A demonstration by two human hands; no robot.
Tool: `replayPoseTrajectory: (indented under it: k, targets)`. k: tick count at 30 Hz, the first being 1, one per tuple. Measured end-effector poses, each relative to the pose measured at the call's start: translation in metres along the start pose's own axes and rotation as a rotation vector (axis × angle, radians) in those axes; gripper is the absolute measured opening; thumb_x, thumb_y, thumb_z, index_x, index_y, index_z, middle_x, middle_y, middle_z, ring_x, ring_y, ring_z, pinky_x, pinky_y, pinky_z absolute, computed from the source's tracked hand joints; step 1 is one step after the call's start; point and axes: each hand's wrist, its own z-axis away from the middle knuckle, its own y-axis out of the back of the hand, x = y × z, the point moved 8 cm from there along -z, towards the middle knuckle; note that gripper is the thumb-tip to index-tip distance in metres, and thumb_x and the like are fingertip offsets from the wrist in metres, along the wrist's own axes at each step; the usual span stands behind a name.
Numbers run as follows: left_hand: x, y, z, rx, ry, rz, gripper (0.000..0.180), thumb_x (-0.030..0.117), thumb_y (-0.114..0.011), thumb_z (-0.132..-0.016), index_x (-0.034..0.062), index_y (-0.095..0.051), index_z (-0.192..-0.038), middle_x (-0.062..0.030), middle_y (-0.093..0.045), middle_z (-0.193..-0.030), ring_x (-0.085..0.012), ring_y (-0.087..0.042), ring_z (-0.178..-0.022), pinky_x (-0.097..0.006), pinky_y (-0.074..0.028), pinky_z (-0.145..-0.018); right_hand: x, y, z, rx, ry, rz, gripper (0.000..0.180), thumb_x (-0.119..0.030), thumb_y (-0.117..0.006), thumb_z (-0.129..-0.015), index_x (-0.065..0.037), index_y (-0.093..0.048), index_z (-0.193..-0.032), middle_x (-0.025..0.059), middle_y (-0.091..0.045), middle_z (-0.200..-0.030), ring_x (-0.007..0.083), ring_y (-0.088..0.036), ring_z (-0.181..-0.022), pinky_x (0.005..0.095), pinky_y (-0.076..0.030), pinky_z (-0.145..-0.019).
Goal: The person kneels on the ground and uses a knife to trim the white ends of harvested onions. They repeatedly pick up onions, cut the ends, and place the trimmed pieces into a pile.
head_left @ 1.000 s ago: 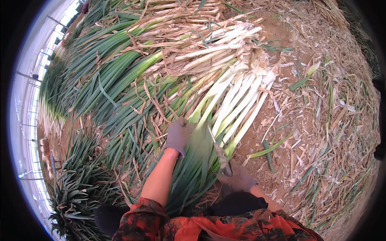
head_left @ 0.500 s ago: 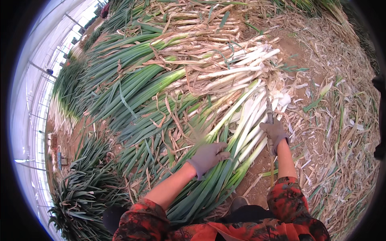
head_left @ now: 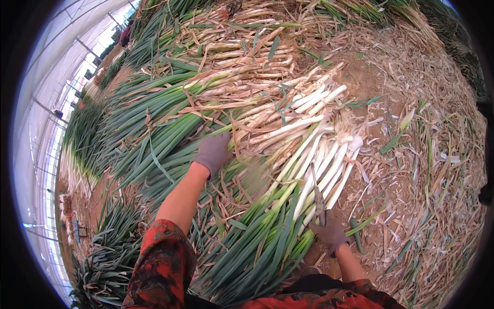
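Observation:
A pile of long green onions (head_left: 149,139) lies across the ground, leaves to the left and stems to the right. My gloved left hand (head_left: 215,152) reaches into their leaves, its fingers curled round green stalks and partly hidden. In my gloved right hand (head_left: 329,232) is a slim metal air gun (head_left: 319,203), its thin nozzle pointing away from me. The nozzle lies over a nearer bundle of green onions with clean white stems (head_left: 334,167), whose leaves fan toward my feet.
Dry peeled skins and leaf scraps (head_left: 411,190) cover the soil on the right. More green onions (head_left: 110,252) stand bunched at the lower left, with another upright bunch (head_left: 80,149) beyond. A translucent plastic greenhouse wall (head_left: 46,103) curves along the left.
My left hand has left the near bundle and moved farther away, into the pile's leaves. My right hand has drawn back toward me with the air gun. The view has shifted slightly.

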Motion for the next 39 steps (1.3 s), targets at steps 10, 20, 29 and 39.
replayPoseTrajectory:
  k: [10, 20, 29, 39]
  targets:
    - [0.140, -0.048, 0.062, -0.160, 0.178, 0.239, 0.056, 0.034, -0.078, -0.079, 0.0046, -0.054, -0.121, -0.0195, -0.072, -0.097, -0.0386, -0.071, -0.086, -0.049, -0.055, -0.076, 0.009, -0.008, 0.035, -0.008, 0.123, -0.114, 0.063, -0.051, -0.074, -0.082, 0.001, -0.055, -0.111, 0.0295, -0.065, -0.096, 0.0465, -0.064, -0.090, 0.0524, -0.049, -0.085]
    - [0.139, -0.079, 0.130, -0.035, 0.231, 0.550, 0.050, 0.040, -0.073, -0.087, 0.0038, -0.059, -0.118, -0.0246, -0.068, -0.096, -0.0425, -0.066, -0.093, -0.050, -0.051, -0.080, -0.019, -0.011, 0.064, -0.171, 0.106, -0.035, 0.062, -0.052, -0.072, -0.085, 0.001, -0.054, -0.112, 0.0300, -0.068, -0.095, 0.0468, -0.067, -0.093, 0.0516, -0.051, -0.081]
    - [0.127, -0.094, 0.153, 0.040, 0.192, 0.376, 0.035, 0.035, -0.064, -0.092, 0.0040, -0.061, -0.108, -0.0201, -0.066, -0.110, -0.0395, -0.065, -0.099, -0.049, -0.053, -0.081, -0.040, -0.005, 0.046, -0.113, 0.158, 0.104, 0.070, -0.055, -0.069, -0.084, 0.000, -0.052, -0.122, 0.0299, -0.068, -0.098, 0.0481, -0.067, -0.095, 0.0516, -0.052, -0.084]
    - [0.173, -0.100, 0.199, 0.020, -0.054, 0.236, 0.050, 0.024, -0.067, -0.088, 0.0064, -0.051, -0.131, -0.0164, -0.064, -0.106, -0.0354, -0.066, -0.096, -0.046, -0.055, -0.077, -0.039, 0.055, -0.059, 0.121, 0.035, -0.016, 0.074, -0.046, -0.076, -0.083, 0.004, -0.052, -0.131, 0.0254, -0.069, -0.103, 0.0406, -0.068, -0.094, 0.0462, -0.053, -0.082]
